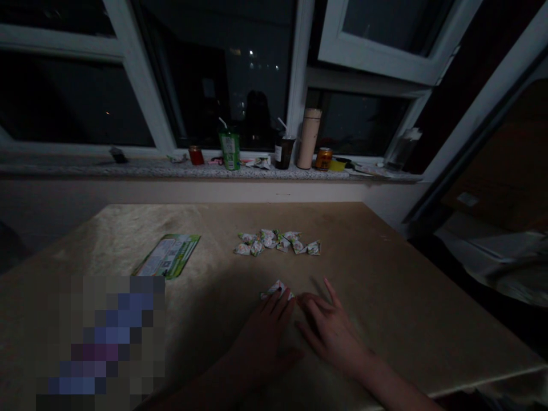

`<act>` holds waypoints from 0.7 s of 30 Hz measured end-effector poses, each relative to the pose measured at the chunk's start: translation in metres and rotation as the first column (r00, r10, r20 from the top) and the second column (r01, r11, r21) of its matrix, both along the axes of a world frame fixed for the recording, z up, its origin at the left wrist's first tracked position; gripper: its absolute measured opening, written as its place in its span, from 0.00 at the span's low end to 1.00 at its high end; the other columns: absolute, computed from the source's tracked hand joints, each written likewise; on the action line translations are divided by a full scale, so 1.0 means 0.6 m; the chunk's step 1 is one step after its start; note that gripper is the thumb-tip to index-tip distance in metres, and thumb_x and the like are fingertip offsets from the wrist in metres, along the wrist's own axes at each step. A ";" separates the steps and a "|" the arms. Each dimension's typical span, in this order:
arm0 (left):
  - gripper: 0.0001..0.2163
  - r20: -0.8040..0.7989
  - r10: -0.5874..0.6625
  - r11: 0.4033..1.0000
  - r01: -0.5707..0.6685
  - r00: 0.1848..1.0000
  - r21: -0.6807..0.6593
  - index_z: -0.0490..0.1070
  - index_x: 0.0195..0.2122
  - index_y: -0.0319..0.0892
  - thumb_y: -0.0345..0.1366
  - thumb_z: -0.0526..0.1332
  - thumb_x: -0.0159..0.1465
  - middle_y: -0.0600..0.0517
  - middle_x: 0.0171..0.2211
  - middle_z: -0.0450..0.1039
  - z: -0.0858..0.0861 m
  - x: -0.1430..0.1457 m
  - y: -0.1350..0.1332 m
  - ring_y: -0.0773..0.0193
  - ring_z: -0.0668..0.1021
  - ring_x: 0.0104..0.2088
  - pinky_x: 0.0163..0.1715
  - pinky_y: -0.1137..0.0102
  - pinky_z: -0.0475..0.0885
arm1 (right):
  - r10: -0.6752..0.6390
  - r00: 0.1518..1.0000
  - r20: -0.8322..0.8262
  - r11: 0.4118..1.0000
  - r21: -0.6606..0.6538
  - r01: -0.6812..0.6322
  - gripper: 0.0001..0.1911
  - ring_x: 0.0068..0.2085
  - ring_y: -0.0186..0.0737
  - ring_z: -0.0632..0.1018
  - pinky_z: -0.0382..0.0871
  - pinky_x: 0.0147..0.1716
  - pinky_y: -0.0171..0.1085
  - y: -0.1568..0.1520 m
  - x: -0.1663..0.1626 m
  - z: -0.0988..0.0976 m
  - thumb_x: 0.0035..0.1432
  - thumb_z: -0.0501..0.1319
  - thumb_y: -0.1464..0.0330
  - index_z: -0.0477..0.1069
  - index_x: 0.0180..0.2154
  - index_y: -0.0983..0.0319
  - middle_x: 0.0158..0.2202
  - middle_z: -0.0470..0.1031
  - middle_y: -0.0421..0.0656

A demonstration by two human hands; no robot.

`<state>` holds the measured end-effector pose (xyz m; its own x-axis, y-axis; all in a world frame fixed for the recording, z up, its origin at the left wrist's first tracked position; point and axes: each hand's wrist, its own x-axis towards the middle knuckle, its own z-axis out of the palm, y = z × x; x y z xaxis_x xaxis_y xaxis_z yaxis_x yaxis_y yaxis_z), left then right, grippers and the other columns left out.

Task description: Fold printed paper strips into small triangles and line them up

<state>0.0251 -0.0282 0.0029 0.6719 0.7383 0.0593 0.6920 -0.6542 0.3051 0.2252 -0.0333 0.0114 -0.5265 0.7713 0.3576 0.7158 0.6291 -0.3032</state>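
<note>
My left hand [265, 331] lies flat on the tan table [385, 297], fingers stretched out, their tips pressing on a small folded wrapper piece [274, 288]. My right hand [329, 325] rests beside it on the table with fingers spread, the fingertips nearly touching the left hand's. Farther back in the middle of the table lies a row of several similar small folded wrapper pieces [276, 242]. A flat green and white packet [168, 256] lies on the table to the left.
A windowsill [171, 169] beyond the table holds a green drink carton [230, 149], a dark cup [283, 150], a tall beige flask [309, 138], a red can [196, 154] and an orange can [323, 158]. A blurred patch covers the table's near left. The room is dim.
</note>
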 end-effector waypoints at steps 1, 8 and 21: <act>0.38 0.006 -0.002 1.000 0.002 1.000 0.006 0.50 0.64 0.35 0.48 0.62 0.59 0.38 0.66 0.45 -0.001 0.000 0.001 0.45 0.50 0.65 0.60 0.51 0.53 | 0.000 1.000 0.007 1.000 0.001 0.000 0.15 0.49 0.43 0.75 0.38 0.64 0.60 0.001 0.000 0.000 0.60 0.55 0.70 0.62 0.49 0.61 0.45 0.73 0.46; 0.35 0.095 -0.023 0.999 0.020 0.995 0.028 0.50 0.65 0.39 0.46 0.61 0.60 0.39 0.66 0.47 -0.012 -0.007 0.002 0.46 0.52 0.64 0.59 0.50 0.54 | -0.010 1.000 0.003 0.998 0.055 0.009 0.14 0.48 0.43 0.75 0.46 0.63 0.60 0.007 -0.001 -0.001 0.60 0.55 0.70 0.64 0.49 0.60 0.43 0.75 0.45; 0.11 0.135 0.502 0.862 -0.507 0.854 0.004 0.74 0.36 0.45 0.45 0.64 0.57 0.47 0.46 0.67 0.015 -0.076 0.081 0.49 0.69 0.50 0.50 0.53 0.62 | 0.046 0.999 0.015 0.996 0.080 -0.047 0.15 0.49 0.43 0.75 0.51 0.62 0.58 0.008 -0.003 -0.009 0.62 0.54 0.71 0.68 0.51 0.59 0.47 0.77 0.42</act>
